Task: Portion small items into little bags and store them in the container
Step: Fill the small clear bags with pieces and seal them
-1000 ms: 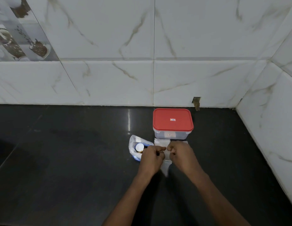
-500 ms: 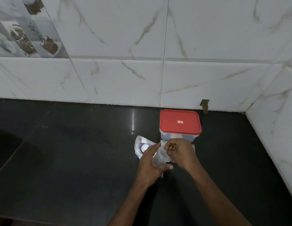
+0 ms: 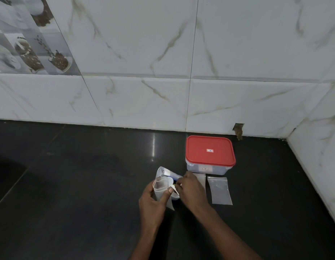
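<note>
L hand [image 3: 151,203] grips little bag [image 3: 160,190], mouth up, thumb on front wall. R hand [image 3: 193,188] pinches rim opp. side. You: pull rims apart, hold mouth wide, then feed items from supply bag [image 3: 167,172] just behind. Container [image 3: 206,168] near, red lid [image 3: 209,151] on. Spare bag [image 3: 220,191] flat on counter [image 3: 88,184].

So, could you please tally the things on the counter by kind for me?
Red-lidded container: 1
Small clear bags: 3 (held bag, two flat bags)
Pouch of items: 1
Total: 5
</note>
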